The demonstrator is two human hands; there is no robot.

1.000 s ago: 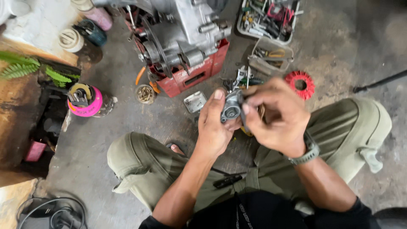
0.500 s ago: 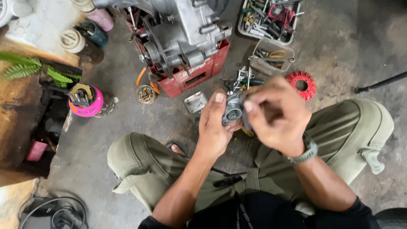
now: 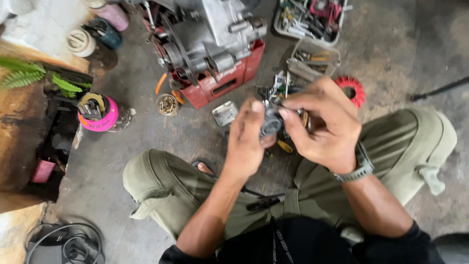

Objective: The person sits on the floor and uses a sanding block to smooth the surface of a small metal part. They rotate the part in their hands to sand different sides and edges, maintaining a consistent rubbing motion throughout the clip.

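Left hand (image 3: 246,144) and right hand (image 3: 320,124) are both gripping a small grey metal engine part (image 3: 270,123), fingers clenched around it, below the grey engine block on red crate (image 3: 215,44).

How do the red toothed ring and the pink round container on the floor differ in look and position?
The red toothed ring lies flat right of the hands, open through its middle with the floor showing; the pink round container stands far left, taller, with metal parts in it. The ring has a notched edge; the container has a smooth wall. The ring is partly hidden by the right hand; the container is unobstructed. Both rest on the concrete floor.
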